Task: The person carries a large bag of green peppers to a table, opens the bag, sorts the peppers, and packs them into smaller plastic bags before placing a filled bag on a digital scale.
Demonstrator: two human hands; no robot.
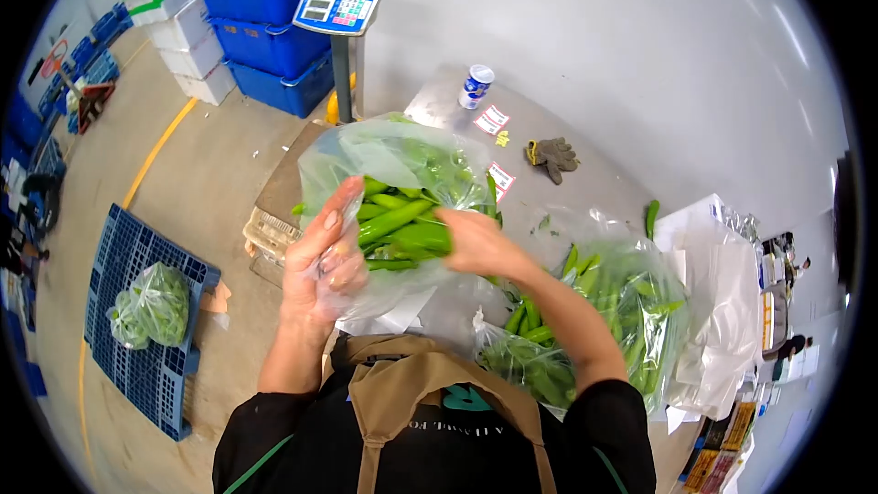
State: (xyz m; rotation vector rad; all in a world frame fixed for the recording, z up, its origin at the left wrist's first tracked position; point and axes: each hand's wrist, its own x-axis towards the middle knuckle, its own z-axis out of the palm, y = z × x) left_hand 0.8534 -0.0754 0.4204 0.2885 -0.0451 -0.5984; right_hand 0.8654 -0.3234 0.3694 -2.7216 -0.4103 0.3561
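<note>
A clear plastic bag [329,165] full of long green peppers [393,220] is in front of my chest, its mouth facing me. My left hand [325,247] is closed on the bag's left edge, with the film bunched over its fingers. At the right side of the opening, my right hand [480,242] reaches in and is closed against several peppers; its fingertips are partly hidden among them. Under my right forearm lies a larger clear bag of green peppers [631,311]. A smaller bag of peppers [526,366] sits beside it, close to my apron.
A scale display [337,7] stands on a post beyond the bag. On the metal table are a blue-and-white can [476,87], labels [492,119], a grey glove [552,159] and a loose pepper [651,219]. A blue pallet [119,284] holds another bag [157,306]; blue crates [265,37] stack behind.
</note>
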